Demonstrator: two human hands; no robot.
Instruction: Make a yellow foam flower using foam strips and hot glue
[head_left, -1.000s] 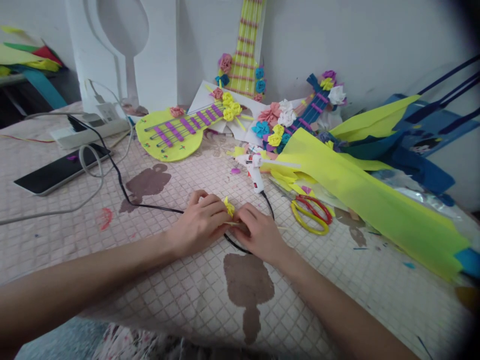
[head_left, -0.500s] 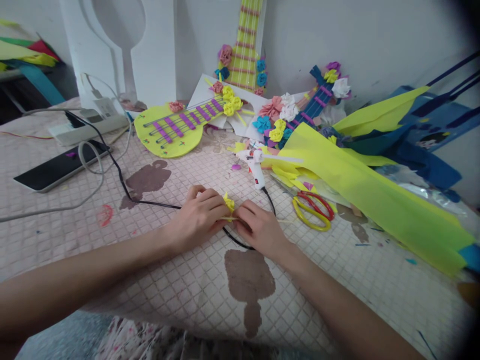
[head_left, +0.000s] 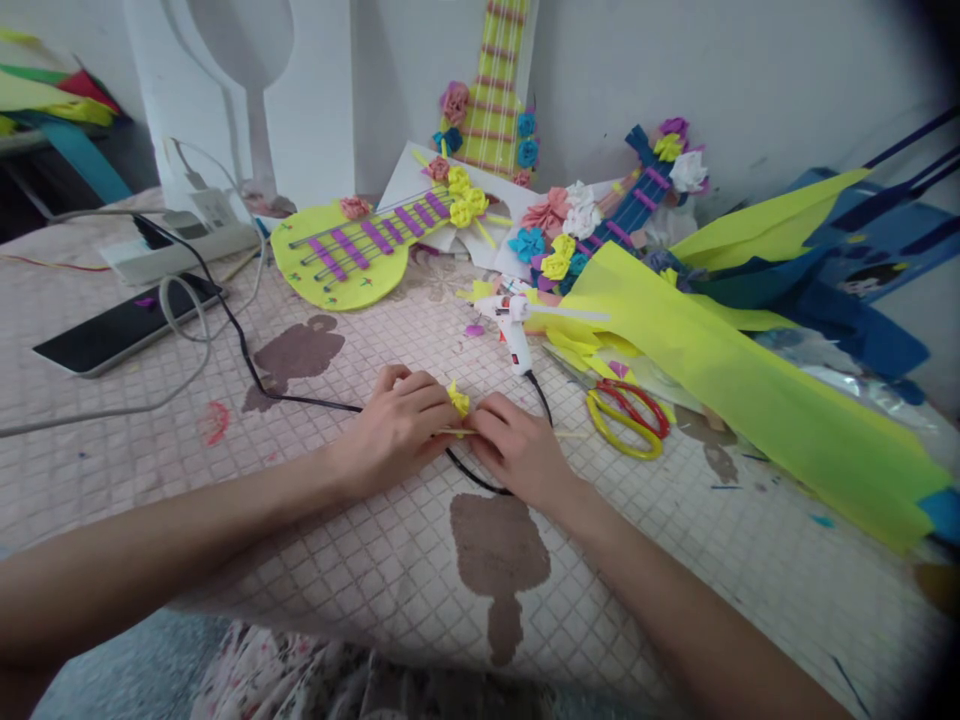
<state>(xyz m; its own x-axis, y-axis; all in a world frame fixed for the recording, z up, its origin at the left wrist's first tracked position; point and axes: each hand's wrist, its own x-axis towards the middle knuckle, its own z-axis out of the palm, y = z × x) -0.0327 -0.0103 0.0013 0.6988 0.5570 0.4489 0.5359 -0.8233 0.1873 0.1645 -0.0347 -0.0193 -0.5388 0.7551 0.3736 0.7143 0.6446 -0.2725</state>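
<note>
Gripping a thin stick (head_left: 459, 431) beside crumpled yellow paper (head_left: 457, 399), left hand (head_left: 409, 420) and right hand (head_left: 519, 447) close in, seemingly for steadiness — hot-glue gun (head_left: 514, 325) handy at one o'clock.

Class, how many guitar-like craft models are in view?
3: a round-bodied yellow model left of centre; an upright yellow model at the back; a partly covered blue model right of centre. Others may be hidden.
</note>
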